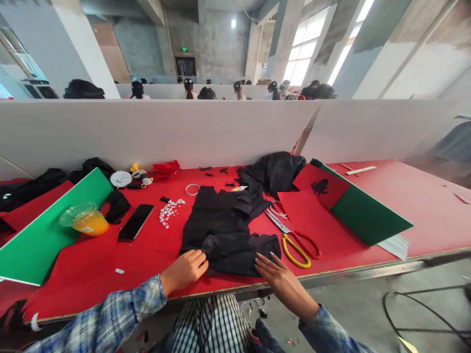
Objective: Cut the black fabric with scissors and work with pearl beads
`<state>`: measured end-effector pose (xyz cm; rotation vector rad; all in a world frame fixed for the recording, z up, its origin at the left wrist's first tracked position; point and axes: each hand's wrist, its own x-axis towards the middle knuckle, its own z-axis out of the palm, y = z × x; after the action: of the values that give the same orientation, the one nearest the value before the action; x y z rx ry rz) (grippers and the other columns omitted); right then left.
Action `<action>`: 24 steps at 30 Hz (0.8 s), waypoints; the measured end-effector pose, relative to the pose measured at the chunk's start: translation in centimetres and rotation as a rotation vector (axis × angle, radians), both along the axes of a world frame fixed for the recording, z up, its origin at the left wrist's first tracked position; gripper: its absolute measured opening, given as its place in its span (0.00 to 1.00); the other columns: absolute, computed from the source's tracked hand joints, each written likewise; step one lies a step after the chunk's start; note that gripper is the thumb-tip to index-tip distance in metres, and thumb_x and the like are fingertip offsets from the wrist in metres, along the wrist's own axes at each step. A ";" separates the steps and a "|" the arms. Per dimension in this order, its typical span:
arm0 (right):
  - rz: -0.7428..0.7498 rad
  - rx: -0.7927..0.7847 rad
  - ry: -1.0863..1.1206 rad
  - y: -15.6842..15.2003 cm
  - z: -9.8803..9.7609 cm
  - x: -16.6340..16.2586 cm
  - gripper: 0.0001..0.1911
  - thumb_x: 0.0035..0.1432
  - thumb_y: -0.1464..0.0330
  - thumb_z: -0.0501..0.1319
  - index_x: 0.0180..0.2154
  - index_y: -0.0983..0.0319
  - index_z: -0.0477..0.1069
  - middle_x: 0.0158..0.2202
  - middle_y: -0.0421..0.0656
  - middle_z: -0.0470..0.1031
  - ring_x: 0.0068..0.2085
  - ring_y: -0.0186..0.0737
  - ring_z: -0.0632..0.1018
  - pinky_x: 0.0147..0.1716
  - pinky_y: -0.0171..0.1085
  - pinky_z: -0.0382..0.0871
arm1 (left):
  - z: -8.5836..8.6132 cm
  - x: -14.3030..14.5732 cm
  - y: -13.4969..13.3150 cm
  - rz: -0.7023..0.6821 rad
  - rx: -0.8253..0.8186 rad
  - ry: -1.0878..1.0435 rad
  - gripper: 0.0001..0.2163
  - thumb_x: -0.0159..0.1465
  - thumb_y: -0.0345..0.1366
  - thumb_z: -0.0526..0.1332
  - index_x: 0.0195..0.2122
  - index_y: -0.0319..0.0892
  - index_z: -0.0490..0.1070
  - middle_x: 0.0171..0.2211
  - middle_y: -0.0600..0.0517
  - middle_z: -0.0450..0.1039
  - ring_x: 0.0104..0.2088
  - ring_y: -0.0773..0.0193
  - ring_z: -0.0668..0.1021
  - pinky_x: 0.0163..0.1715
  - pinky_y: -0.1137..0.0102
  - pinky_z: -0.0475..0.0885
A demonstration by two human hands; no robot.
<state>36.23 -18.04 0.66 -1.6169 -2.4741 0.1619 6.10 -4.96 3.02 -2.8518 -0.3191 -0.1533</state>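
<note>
A black fabric piece (pixel 224 228) lies spread on the red table (pixel 386 206) in front of me. My left hand (pixel 186 269) rests at its lower left corner with the fingers curled against the cloth edge. My right hand (pixel 274 272) lies at the lower right corner, fingers stretched out and flat on the fabric's edge. Just right of the cloth lie yellow-and-red-handled scissors (pixel 296 242). A small glue tube (pixel 239 189) sits on the cloth's upper part, and a pile of more black fabric (pixel 274 171) is behind it.
A black phone (pixel 135 222), white beads (pixel 169 211), a cup of orange drink (pixel 86 219) on a green board (pixel 44 235), a second green board (pixel 368 213), red felt sheets (pixel 316 211) and a white ring (pixel 192 189) lie about. A white partition (pixel 147 130) backs the table; people sit beyond.
</note>
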 end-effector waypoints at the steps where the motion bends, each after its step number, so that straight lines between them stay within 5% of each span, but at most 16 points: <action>1: -0.003 -0.026 0.010 -0.3 0.2 0.3 0.28 0.53 0.85 0.47 0.53 0.64 0.69 0.55 0.52 0.69 0.58 0.51 0.68 0.55 0.60 0.62 | 0.3 -0.2 -0.1 -0.001 0.001 -0.008 0.07 0.62 0.23 0.55 0.32 0.38 0.70 0.28 0.49 0.69 0.30 0.60 0.72 0.29 0.68 0.67; 4: -0.036 -0.093 0.068 -1.3 1.1 1.7 0.30 0.51 0.85 0.48 0.52 0.61 0.70 0.52 0.51 0.72 0.57 0.49 0.70 0.56 0.56 0.63 | 1.5 -0.7 -0.5 0.026 -0.073 -0.055 0.06 0.64 0.28 0.55 0.32 0.39 0.70 0.30 0.49 0.69 0.31 0.60 0.73 0.30 0.68 0.69; 8: -0.018 -0.106 0.169 -1.7 2.9 4.0 0.23 0.55 0.81 0.49 0.46 0.60 0.75 0.50 0.50 0.75 0.56 0.50 0.70 0.51 0.51 0.69 | 2.9 -1.0 0.4 0.170 -0.240 -0.195 0.11 0.64 0.37 0.56 0.45 0.40 0.70 0.43 0.45 0.70 0.43 0.56 0.74 0.43 0.63 0.72; 13: 0.041 -0.024 0.350 -1.4 5.2 4.3 0.18 0.54 0.81 0.49 0.29 0.60 0.74 0.34 0.47 0.80 0.51 0.45 0.76 0.48 0.45 0.73 | 1.9 0.8 3.5 0.350 -0.490 -0.196 0.22 0.60 0.41 0.62 0.55 0.41 0.65 0.56 0.41 0.62 0.55 0.51 0.70 0.53 0.57 0.68; 18: -0.051 0.014 0.360 -1.9 5.8 2.3 0.16 0.47 0.84 0.48 0.22 0.59 0.65 0.26 0.43 0.74 0.52 0.45 0.75 0.44 0.41 0.75 | 1.2 3.8 2.6 0.334 -0.709 -0.127 0.24 0.59 0.46 0.62 0.55 0.41 0.65 0.57 0.40 0.62 0.59 0.49 0.65 0.58 0.51 0.58; 21: -0.017 0.174 0.320 -2.6 6.8 1.2 0.16 0.51 0.84 0.49 0.23 0.59 0.64 0.29 0.43 0.73 0.55 0.45 0.72 0.46 0.41 0.74 | 2.0 6.0 0.2 0.248 -0.950 -0.153 0.23 0.64 0.48 0.55 0.56 0.40 0.63 0.56 0.41 0.65 0.58 0.55 0.66 0.60 0.54 0.57; 24: 0.014 0.392 0.301 -3.3 9.4 0.4 0.13 0.55 0.82 0.53 0.26 0.59 0.66 0.35 0.44 0.74 0.57 0.46 0.70 0.47 0.42 0.74 | 2.7 7.7 -1.8 0.121 -1.157 -0.014 0.33 0.57 0.52 0.61 0.60 0.39 0.58 0.50 0.41 0.72 0.53 0.53 0.72 0.57 0.54 0.60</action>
<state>36.64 -21.31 10.02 -1.3056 -2.1267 -0.0709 13.78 -6.81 5.70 -3.9374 -0.7879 0.0758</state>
